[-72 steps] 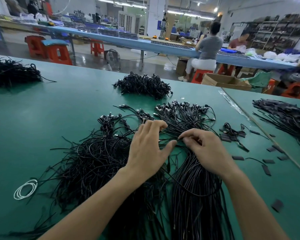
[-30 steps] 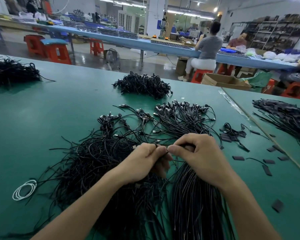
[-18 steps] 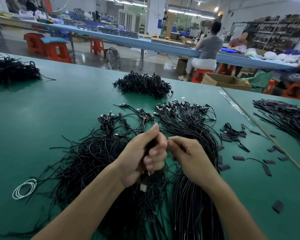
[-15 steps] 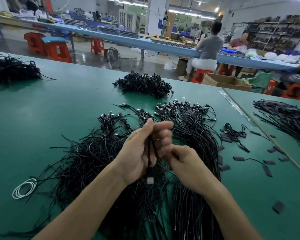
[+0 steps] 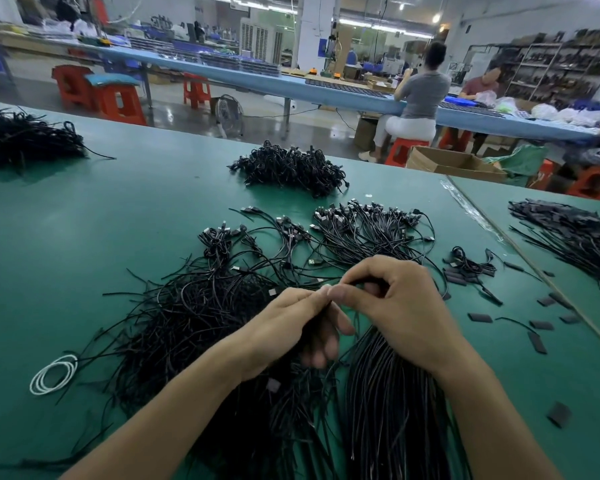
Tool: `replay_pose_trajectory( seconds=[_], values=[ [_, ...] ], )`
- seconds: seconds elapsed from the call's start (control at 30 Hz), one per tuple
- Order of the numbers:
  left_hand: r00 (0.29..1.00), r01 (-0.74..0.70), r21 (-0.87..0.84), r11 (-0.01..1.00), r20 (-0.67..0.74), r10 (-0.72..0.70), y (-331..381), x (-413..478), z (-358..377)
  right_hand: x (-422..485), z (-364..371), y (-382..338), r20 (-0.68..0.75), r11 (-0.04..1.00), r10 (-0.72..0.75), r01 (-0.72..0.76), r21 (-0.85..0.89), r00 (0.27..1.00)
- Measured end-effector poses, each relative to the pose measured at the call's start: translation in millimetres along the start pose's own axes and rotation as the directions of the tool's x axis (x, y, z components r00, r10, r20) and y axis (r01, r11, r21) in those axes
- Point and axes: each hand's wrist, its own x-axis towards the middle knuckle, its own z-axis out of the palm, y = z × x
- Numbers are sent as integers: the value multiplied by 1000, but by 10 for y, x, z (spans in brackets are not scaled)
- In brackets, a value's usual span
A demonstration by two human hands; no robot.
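Observation:
A big heap of loose black cables [image 5: 201, 317] with plug ends lies on the green table [image 5: 84, 237] in front of me. A straighter bundle of black cables [image 5: 392, 393] runs toward me under my right arm. My left hand [image 5: 291, 334] and my right hand [image 5: 395, 306] meet above the heap, fingertips together, both pinching one thin black cable. The part of the cable inside my fingers is hidden.
A tied pile of cables [image 5: 291, 168] sits farther back, another pile [image 5: 25, 136] at far left, more cables [image 5: 575, 233] at right. Small black sleeves [image 5: 478, 317] dot the table at right. A white coil [image 5: 54, 374] lies at left. Two people sit at a blue bench behind.
My left hand has come down from its raised, upright hold and turned over. Both hands now meet fingertip to fingertip lower over the heap, pinching the cable.

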Motion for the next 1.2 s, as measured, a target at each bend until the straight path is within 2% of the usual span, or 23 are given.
replay_pose_trajectory(
  seconds=[0.1, 0.2, 0.3, 0.37, 0.4, 0.43, 0.5, 0.6, 0.67, 0.73, 0.8, 0.9, 1.03, 1.07, 1.13, 1.2],
  values=[
    [996, 49, -223, 974, 89, -30, 87, -19, -29, 21, 53, 11, 3, 994, 22, -22, 107, 1000],
    [980, 55, -473, 879, 195, 43, 190, -27, -67, 2, 167, 21, 31, 992, 49, -52, 114, 998],
    [981, -15, -715, 699, 126, 150, 273, -10, -85, -40, 287, 53, 102, 993, 109, -112, 28, 989],
    [985, -124, -814, 567, -31, 171, 316, 22, -84, -86, 359, 45, 206, 991, 128, -121, -49, 970],
    [977, -203, -805, 558, -132, 166, 314, 49, -83, -107, 393, 34, 256, 989, 130, -109, -96, 958],
    [962, -272, -760, 590, -211, 171, 303, 75, -80, -127, 416, 27, 293, 987, 129, -93, -133, 947],
    [934, -350, -594, 724, -287, 215, 231, 121, -73, -157, 428, 16, 337, 982, 122, -63, -180, 934],
    [898, -350, -123, 929, -327, 295, 99, 133, -43, -165, 356, -7, 341, 976, 97, -23, -215, 935],
    [891, -269, 240, 933, -305, 336, 27, 132, -44, -156, 296, -7, 320, 980, 63, 2, -199, 945],
    [931, -175, 427, 887, -221, 290, -9, 105, -30, -148, 240, 5, 275, 983, 27, 25, -183, 961],
    [967, -105, 392, 914, -176, 187, 5, 60, -5, -136, 187, 18, 224, 985, 7, 31, -169, 975],
    [997, -13, 119, 993, -74, 22, 71, -3, 36, -121, 107, 34, 148, 997, -13, 25, -77, 989],
    [994, 84, 151, 985, 51, -93, 106, -69, -21, -114, 66, 29, 50, 997, -22, 18, 82, 998],
    [990, 108, 107, 988, 84, -117, 118, -82, -41, -110, 76, 36, 39, 993, -14, 10, 114, 999],
    [972, 163, -72, 984, 182, -148, 142, -93, -72, -101, 108, 38, 74, 970, 14, -32, 241, 997],
    [943, 228, -224, 948, 292, -158, 161, -96, -93, -106, 129, 33, 177, 911, 6, -78, 404, 984]
  ],
)
